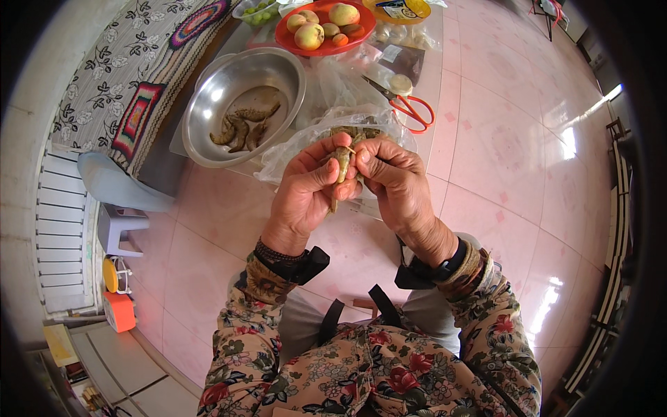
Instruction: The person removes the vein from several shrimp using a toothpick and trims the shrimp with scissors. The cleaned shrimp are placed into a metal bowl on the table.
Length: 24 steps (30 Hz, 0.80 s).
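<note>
My left hand is closed around a raw shrimp, whose body runs lengthwise between thumb and fingers. At the shrimp's upper end, the thumb and forefinger of my right hand pinch a thin pale bit of it. Just beyond my hands lies an open clear plastic bag with more shrimp in it, partly hidden by my fingers. Several shrimp rest in the steel basin to the left. Scissors with red handles lie to the right of the bag, blades slightly apart.
A red plate of fruit stands at the table's far end, near a tub of green fruit and a yellow bowl. A small lidded jar is by the scissors. Left are a covered couch and a plastic stool.
</note>
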Available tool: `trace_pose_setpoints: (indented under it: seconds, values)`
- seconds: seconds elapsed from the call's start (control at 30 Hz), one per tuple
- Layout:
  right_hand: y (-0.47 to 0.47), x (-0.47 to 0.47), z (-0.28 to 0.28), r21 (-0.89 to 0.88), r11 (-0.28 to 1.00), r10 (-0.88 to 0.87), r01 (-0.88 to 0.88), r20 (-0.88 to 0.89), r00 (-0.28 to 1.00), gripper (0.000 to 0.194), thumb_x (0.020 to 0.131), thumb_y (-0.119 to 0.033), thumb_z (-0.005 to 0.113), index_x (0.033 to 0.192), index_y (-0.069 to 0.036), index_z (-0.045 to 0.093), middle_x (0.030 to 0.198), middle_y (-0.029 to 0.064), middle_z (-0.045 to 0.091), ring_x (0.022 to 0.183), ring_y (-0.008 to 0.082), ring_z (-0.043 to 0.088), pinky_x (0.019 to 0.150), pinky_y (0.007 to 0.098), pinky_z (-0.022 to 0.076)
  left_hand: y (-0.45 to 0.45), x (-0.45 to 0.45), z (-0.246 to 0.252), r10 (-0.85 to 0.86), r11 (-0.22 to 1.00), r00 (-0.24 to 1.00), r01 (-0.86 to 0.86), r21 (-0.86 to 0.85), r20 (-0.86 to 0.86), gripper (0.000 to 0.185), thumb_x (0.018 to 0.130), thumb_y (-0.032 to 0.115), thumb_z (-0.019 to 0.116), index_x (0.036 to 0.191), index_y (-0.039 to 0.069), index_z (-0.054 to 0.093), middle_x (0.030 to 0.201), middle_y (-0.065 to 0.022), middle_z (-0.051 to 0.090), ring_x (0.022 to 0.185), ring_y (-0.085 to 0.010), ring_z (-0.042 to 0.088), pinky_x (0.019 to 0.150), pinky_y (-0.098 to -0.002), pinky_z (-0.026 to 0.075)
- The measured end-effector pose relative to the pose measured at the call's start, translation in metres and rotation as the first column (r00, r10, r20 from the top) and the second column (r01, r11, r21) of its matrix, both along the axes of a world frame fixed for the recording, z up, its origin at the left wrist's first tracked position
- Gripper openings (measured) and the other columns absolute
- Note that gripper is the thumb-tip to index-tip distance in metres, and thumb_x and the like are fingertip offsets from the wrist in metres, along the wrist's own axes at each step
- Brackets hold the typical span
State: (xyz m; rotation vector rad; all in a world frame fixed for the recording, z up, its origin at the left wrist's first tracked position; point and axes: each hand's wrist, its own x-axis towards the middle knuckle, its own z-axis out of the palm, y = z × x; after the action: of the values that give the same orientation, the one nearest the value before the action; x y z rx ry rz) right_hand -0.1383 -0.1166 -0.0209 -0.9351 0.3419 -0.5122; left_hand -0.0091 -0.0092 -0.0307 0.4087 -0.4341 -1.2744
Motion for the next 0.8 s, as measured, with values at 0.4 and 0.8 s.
trace_pose_setpoints:
  seconds: [0.4,0.8]
  values:
    - [-0.008,-0.002,0.002,-0.059,0.997,-0.041,0.040,-0.008,0.999,0.017,0.096,-0.023,0.066,0.095,-0.006,0.067,0.079,-0.0052,0.062,0.064,0.0030,0.043,0.058,0.0203,0.0319,0.001,0.000,0.015,0.135,0.977,0.935,-0.181,0.112,0.329,0.039,0.091,0.009,0.070,0.125,-0.002,0.056,0.092,-0.0094,0.064,0.071,-0.0154,0.061,0.065,-0.0265,0.048]
    - [-0.020,-0.001,0.002,-0.088,0.995,-0.047,0.043,-0.051,0.998,0.021,0.097,-0.027,0.066,0.102,-0.007,0.063,0.076,-0.0054,0.056,0.062,0.0041,0.046,0.056,0.0204,0.0332,0.011,-0.003,0.030,0.267,0.900,0.526,-0.435,-0.015,0.807,0.034,0.093,0.003,0.066,0.125,-0.004,0.057,0.098,-0.0056,0.062,0.080,-0.0104,0.061,0.076,-0.0248,0.053]
